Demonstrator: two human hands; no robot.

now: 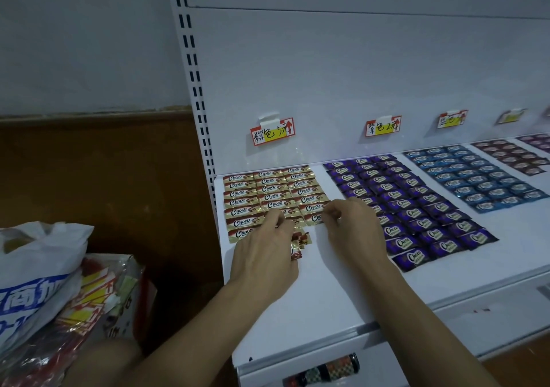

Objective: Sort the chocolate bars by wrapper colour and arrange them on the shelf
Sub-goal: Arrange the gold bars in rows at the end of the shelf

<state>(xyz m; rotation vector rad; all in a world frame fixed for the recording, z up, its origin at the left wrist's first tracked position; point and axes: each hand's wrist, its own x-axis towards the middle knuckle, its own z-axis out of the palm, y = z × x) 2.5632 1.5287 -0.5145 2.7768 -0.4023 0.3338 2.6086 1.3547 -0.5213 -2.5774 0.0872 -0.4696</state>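
Gold-and-brown chocolate bars [268,190], foil-wrapped and printed "Choco", lie flat in a neat three-column block at the left end of a white metal shelf [327,291], close to its back panel. The left hand [265,252] rests at the front of this block with its fingers [275,217] curled, and it holds a few loose bars [300,242] in the same gold and red-brown wrapping, which stick out from under the palm on the thumb side. The right hand [351,232] is just beside it, its fingers [330,212] narrowed to a pinch on the end of the front bar [314,217] of the block's right column. To the right, set apart by a strip of bare shelf, lies a larger block of purple-wrapped bars [416,211], then a block of blue-wrapped bars [476,178], then dark red ones [512,156], and a further purple group [538,141] at the picture's edge. Small red, white and yellow handwritten price tags are taped to the back panel above the blocks, one over the gold block [272,130] and one over the purple block [383,125]. Left of the shelf sits a white plastic bag with blue print [38,255], and beside it a clear packet of red-and-yellow tags [89,303]. A small patterned cylinder [327,370] lies on the level below.
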